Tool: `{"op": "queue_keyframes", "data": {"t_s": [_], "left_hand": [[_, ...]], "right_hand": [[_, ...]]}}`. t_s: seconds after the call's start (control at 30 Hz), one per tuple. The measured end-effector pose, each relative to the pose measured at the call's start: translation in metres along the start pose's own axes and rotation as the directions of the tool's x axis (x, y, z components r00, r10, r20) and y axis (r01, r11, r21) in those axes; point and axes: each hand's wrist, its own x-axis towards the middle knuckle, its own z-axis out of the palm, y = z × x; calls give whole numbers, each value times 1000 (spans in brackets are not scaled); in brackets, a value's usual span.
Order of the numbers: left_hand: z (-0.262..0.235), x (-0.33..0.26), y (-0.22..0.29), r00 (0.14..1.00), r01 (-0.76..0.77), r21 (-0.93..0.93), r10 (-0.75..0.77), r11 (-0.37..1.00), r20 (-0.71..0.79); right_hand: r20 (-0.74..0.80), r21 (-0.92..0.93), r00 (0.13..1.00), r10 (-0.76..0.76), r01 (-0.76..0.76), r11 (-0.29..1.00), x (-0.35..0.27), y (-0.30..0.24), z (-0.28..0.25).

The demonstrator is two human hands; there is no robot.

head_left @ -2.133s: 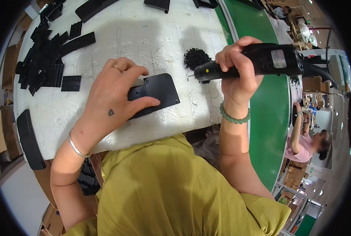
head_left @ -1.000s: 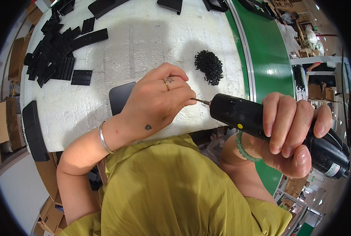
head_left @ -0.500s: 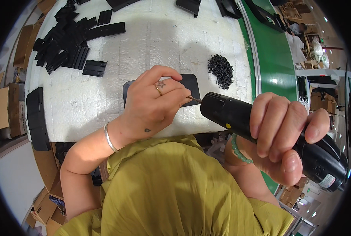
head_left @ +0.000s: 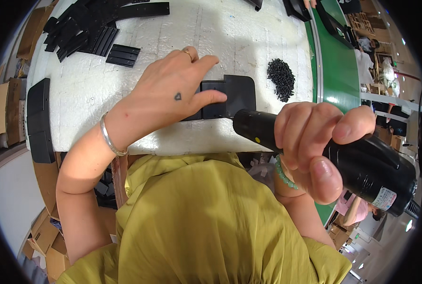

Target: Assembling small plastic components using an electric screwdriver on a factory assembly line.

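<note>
My right hand (head_left: 312, 144) is wrapped round a black electric screwdriver (head_left: 367, 165), held slanting with its nose toward the left. That nose is by the lower edge of a flat black plastic panel (head_left: 241, 92); the bit's tip is hard to see there. Over the panel's left part lies my left hand (head_left: 166, 90), its thumb stretched across a smaller black piece and its index finger apart from the thumb. Part of the panel is hidden under this hand. A heap of small black screws (head_left: 281, 79) sits to the panel's right.
Black plastic plates (head_left: 85, 28) are piled at the far left, with one ribbed plate (head_left: 123, 55) nearer. A long black part (head_left: 40, 120) rests on the left table edge. Beyond the foam-covered tabletop (head_left: 211, 28) runs a green surface (head_left: 334, 78). Another person's hand shows at the top right.
My left hand has opened from a pinch near the screwdriver bit and moved left, uncovering more of the panel. The screwdriver's nose has come left to the panel's edge. The view has shifted slightly.
</note>
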Motion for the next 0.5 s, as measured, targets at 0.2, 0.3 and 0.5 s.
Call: {"op": "queue_keyframes", "data": {"t_s": [0.2, 0.3, 0.5], "left_hand": [[5, 6, 1, 972, 66, 28, -71, 997, 224], [9, 3, -4, 985, 47, -9, -45, 999, 168], [9, 2, -5, 988, 45, -74, -34, 996, 152]], "right_hand": [[26, -44, 999, 26, -25, 999, -1, 1, 3], [16, -59, 999, 51, -50, 997, 1, 4, 7], [75, -116, 993, 94, -85, 990, 9, 5, 15]]}}
